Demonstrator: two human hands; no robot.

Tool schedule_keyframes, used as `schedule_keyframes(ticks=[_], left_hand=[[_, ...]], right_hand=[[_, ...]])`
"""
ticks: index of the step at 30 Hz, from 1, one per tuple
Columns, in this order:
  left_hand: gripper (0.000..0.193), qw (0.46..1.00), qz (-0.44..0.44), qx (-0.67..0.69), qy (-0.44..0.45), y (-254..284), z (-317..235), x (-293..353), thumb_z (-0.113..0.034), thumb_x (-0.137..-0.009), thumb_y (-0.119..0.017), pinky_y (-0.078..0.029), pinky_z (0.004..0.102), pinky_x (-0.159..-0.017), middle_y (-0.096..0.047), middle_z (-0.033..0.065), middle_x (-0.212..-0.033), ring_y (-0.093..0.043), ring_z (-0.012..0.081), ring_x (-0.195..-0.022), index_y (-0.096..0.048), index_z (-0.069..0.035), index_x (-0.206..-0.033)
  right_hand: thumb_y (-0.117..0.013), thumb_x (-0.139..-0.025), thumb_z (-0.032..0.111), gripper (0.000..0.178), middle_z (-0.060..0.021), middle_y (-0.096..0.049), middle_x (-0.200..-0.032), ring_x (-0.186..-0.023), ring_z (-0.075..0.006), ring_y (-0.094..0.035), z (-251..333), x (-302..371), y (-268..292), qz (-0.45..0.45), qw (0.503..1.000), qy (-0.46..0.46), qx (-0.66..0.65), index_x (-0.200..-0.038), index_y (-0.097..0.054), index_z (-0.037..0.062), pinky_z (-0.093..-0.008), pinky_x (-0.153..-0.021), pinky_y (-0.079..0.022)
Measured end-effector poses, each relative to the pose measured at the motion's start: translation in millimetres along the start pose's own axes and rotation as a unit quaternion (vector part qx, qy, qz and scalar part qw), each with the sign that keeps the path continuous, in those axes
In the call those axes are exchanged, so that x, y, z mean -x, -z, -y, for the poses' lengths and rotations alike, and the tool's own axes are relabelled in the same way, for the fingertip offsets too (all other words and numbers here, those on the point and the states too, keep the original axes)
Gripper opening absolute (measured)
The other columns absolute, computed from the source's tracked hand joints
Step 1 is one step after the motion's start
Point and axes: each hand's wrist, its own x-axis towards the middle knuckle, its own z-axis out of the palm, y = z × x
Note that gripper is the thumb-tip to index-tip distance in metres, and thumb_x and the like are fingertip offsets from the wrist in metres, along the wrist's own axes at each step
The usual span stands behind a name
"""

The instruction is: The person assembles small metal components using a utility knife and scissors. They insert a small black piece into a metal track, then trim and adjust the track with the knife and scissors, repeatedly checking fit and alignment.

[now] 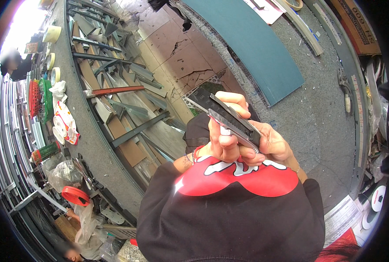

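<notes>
Both my hands are close together in front of my chest, closed around a long, slim black and silver tool. It looks like a utility knife, but its exact kind is hard to make out. A thin dark flat piece with pale print shows at its far left end; whether it is joined to the tool I cannot tell. My left hand grips the tool's middle from the left. My right hand pinches its near right end. Fingers hide part of the tool.
A blue-green panel lies on the grey worktop, with pliers at the right. To the left, a rack holds metal and board offcuts. Tape rolls and a red ring-shaped lid are farther left. Other people show at the left rim.
</notes>
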Motion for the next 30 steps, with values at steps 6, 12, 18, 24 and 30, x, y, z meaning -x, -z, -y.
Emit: schedule_keyframes(ticks=[6,12,18,24,30], left_hand=[[0.038,0.998,0.058,-0.031,-0.023,5.4,2.9,2.9,-0.031,-0.084,-0.044,-0.041,0.0344,-0.06,-0.048,0.0206,-0.091,-0.047,0.0223,-0.074,-0.048,0.005,-0.097],[0.041,0.997,0.059,-0.047,-0.02,3.8,2.8,4.0,-0.033,-0.087,-0.041,-0.041,0.0343,-0.059,-0.048,0.0203,-0.09,-0.048,0.0228,-0.073,-0.05,0.005,-0.094],[0.057,0.991,0.072,-0.036,0.103,2.1,-2.5,5.2,-0.05,-0.091,-0.031,-0.04,0.0335,-0.064,-0.048,0.0179,-0.089,-0.047,0.0209,-0.074,-0.052,0.004,-0.091],[0.058,0.989,0.059,-0.003,0.134,1.3,-2.7,3.8,-0.052,-0.089,-0.032,-0.038,0.0308,-0.064,-0.046,0.0142,-0.089,-0.044,0.0169,-0.072,-0.048,0.003,-0.092],[0.061,0.982,0.035,0.018,0.183,-1.6,-3.9,3.6,-0.057,-0.087,-0.032,-0.036,0.0284,-0.065,-0.044,0.0117,-0.089,-0.04,0.0144,-0.073,-0.047,0.002,-0.093]], right_hand=[[-0.065,-0.079,0.042,0.07,-0.0021,-0.05,-0.067,-0.053,-0.004,-0.04,1.0,-2.7,3.1,-0.016,0.999,-0.01,0.039,-0.121,-0.038,-0.0075,-0.0189,-0.05,-0.033],[-0.062,-0.08,0.045,0.069,-0.0017,-0.049,-0.063,-0.052,-0.0065,-0.044,4.6,-8.1,-4.1,-0.026,0.996,0.014,0.08,-0.119,-0.04,-0.0076,-0.0201,-0.049,-0.035],[-0.052,-0.087,0.044,0.055,-0.0028,-0.049,-0.061,-0.05,-0.0079,-0.045,11.3,-4.1,-11.1,-0.07,0.986,0.021,0.151,-0.112,-0.047,-0.0046,-0.0213,-0.049,-0.037],[-0.047,-0.091,0.04,0.048,-0.0034,-0.049,-0.063,-0.051,-0.0076,-0.044,7.3,-6.8,-5.2,-0.045,0.988,0.041,0.145,-0.111,-0.049,-0.0031,-0.0218,-0.049,-0.038],[-0.048,-0.09,0.039,0.05,-0.0035,-0.048,-0.066,-0.053,-0.0079,-0.044,7.2,-6.3,-6.4,-0.039,0.992,0.04,0.117,-0.116,-0.044,-0.0036,-0.0216,-0.05,-0.038]])
